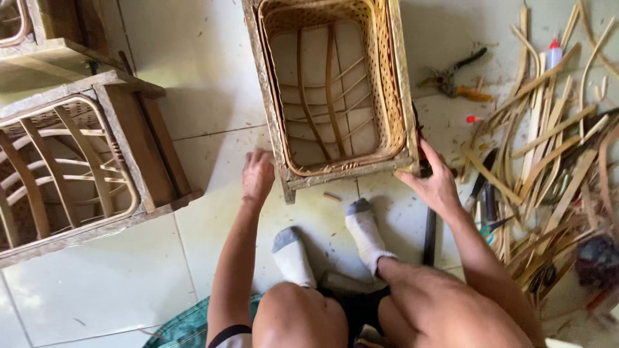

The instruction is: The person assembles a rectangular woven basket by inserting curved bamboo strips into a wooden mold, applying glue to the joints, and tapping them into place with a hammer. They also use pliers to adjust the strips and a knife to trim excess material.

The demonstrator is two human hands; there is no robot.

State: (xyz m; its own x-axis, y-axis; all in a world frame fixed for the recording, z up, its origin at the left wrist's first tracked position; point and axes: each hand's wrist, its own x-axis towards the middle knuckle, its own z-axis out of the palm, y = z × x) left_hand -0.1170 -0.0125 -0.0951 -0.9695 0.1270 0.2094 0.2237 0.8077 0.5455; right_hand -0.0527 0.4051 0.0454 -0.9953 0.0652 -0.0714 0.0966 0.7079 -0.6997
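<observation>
At twelve o'clock on the tiled floor, I steady the woven rattan crate [335, 90]: left hand [257, 175] open beside its near corner, right hand [433, 182] gripping the other; weave done, bottom slats sparse

I sit in a cane-weaving workshop: cane strips [548, 148] heaped right of my hands, pliers [451, 77], woven crates [335, 90].

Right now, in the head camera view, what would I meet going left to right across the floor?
Wooden rattan frame → left hand → woven basket frame → right hand → pile of bamboo strips.
</observation>
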